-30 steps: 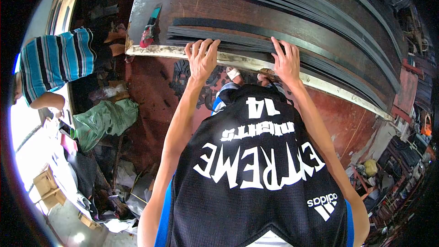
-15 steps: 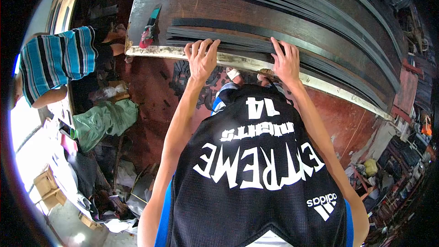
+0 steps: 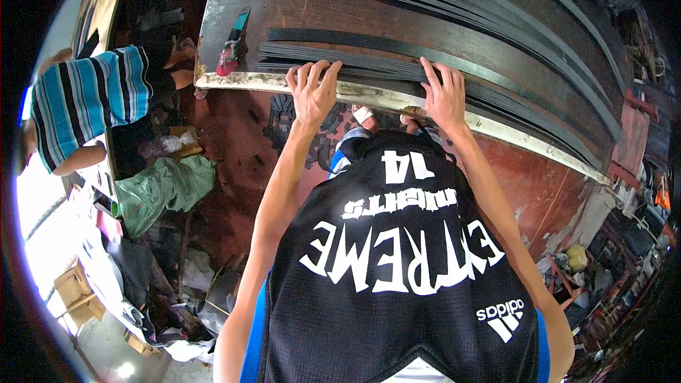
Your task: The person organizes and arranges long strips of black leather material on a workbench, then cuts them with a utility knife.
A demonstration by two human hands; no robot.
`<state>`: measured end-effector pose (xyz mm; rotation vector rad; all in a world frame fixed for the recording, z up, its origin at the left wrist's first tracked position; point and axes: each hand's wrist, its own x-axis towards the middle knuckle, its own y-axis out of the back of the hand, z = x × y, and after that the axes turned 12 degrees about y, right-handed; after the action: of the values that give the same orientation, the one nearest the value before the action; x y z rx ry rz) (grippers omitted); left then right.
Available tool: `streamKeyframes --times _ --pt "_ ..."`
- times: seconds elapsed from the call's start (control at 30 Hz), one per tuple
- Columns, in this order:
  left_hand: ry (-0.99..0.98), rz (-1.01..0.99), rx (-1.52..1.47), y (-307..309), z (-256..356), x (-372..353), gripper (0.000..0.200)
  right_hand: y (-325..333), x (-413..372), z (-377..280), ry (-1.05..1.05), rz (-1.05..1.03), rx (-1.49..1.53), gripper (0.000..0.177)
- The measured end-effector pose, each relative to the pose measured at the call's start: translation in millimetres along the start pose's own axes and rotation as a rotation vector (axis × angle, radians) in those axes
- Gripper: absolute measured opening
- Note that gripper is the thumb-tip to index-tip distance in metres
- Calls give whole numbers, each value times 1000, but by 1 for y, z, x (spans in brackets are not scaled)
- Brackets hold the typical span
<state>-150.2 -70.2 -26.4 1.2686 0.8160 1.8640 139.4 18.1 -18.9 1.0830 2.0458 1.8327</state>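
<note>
A stack of long, thin dark grey strips [image 3: 376,66] lies along the near edge of a dark wooden table [image 3: 277,3]. My left hand [image 3: 313,93] is at the stack's near edge toward its left end, fingers bent over the strips. Farther right, my right hand [image 3: 445,96] holds the same edge with its fingers curled over. Both thumbs are partly hidden. Just behind the stack runs a separate flat black strip [image 3: 323,37]. A tool with a red and teal body [image 3: 230,50] rests by the table's left corner.
More long strips [image 3: 454,7] lie across the far side of the table. Its front edge is a pale, worn rail [image 3: 525,138]. Dark offcuts [image 3: 280,117] litter the red floor. At left are a person in a striped shirt [image 3: 92,103] and a green sack [image 3: 167,188].
My hands and the strips stay in the same place. The person at left has shifted slightly.
</note>
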Motion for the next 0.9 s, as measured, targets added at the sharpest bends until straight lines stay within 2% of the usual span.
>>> streamKeyframes --times 0.5,0.9 --pt "-1 27 6 1 3 1 38 3 1 0 6 -4 0 71" --pt "10 -7 -2 2 1 2 35 4 1 -1 -1 -6 -1 72"
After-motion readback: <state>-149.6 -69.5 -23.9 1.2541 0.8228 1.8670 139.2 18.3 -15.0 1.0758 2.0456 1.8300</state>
